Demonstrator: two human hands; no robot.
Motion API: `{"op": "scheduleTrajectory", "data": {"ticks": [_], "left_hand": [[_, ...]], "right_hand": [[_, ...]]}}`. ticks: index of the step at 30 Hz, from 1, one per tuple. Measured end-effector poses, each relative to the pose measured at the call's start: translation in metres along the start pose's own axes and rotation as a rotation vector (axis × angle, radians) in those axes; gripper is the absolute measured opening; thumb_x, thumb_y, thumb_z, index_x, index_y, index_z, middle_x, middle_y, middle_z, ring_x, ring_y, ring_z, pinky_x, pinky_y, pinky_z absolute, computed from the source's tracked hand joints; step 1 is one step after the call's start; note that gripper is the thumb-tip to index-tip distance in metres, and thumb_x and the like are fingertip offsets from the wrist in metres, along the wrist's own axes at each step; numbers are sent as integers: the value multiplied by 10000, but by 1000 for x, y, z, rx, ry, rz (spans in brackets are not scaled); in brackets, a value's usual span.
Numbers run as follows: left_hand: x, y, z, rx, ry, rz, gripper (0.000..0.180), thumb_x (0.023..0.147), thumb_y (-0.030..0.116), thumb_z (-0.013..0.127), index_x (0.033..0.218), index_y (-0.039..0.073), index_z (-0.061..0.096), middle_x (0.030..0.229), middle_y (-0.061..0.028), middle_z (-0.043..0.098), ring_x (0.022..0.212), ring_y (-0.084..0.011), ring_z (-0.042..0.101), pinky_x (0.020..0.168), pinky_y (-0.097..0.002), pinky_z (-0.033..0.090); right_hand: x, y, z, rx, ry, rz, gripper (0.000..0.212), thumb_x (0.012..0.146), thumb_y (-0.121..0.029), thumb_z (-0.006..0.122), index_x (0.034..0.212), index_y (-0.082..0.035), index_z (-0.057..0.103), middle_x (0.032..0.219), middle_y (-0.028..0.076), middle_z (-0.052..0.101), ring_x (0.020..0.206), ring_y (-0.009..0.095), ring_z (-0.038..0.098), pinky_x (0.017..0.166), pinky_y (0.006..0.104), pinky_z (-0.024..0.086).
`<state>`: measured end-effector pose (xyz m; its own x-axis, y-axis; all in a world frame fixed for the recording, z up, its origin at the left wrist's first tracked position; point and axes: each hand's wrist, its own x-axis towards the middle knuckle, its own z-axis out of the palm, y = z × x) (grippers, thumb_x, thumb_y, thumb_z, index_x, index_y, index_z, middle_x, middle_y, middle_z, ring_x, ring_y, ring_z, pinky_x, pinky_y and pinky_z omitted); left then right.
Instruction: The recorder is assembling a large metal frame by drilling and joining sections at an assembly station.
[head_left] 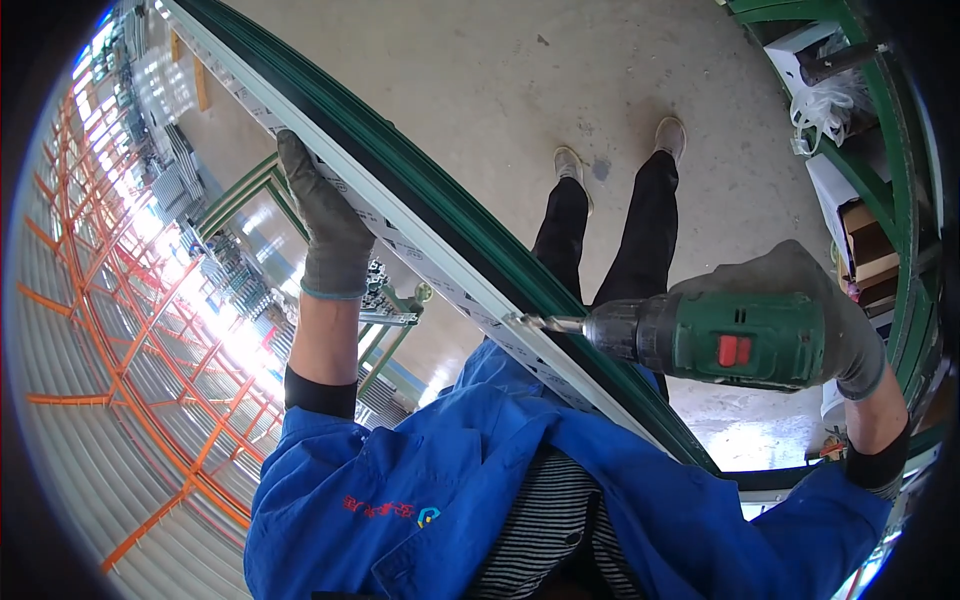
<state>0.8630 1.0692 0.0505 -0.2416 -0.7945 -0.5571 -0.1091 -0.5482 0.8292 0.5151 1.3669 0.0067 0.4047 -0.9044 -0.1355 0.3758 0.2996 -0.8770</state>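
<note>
A long profile bar (440, 262), white along one edge with green and black strips, slants across from the upper left to the lower right in front of my body. My left hand (338, 230), in a grey glove, grips its white edge in the upper half; some of the fingers are hidden. My right hand (803, 272), also gloved, is closed round a green power drill (765, 345) with a red switch. The drill bit (562, 325) points left, its tip at the white face of the bar. Whether the tip has entered it I cannot tell.
At the right stands a green rack (905, 230) with plastic bags (828, 105) and an open cardboard box (868, 240). A green metal frame (250, 200) and stacked profiles lie beyond my left arm. My shoes rest on the concrete floor (480, 90).
</note>
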Motion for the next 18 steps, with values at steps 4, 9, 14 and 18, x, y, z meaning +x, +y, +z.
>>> {"op": "scheduleTrajectory", "data": {"ticks": [4,9,14,18], "left_hand": [[0,2,-4,-25,28,-16,553,1065,575,475,1268,87,639,1040,-148,747,898,-297,762,778,-421,667],[4,2,-18,47,-55,-41,723,1056,655,371,1363,43,605,1141,-258,718,1021,-382,738,910,-516,636],[-1,1,4,20,-19,-48,644,1063,622,403,1312,72,626,1096,-203,732,963,-338,749,842,-467,653],[-3,3,3,61,37,-16,561,1071,586,436,1253,97,646,1030,-146,748,894,-290,763,771,-419,669]], "right_hand": [[-1,-5,-1,-83,-32,6,546,765,-156,874,1273,-35,714,1084,112,790,912,209,777,883,335,618],[1,-5,-4,-3,-45,87,540,787,-102,861,1295,-27,695,1098,101,788,925,194,773,900,341,620],[2,-5,-9,-56,-76,-6,603,766,-198,891,1304,-17,686,1100,137,786,915,208,779,867,335,623],[8,4,-10,-51,-87,-65,611,748,-210,893,1288,-6,694,1094,154,783,890,217,785,831,334,627]]}}
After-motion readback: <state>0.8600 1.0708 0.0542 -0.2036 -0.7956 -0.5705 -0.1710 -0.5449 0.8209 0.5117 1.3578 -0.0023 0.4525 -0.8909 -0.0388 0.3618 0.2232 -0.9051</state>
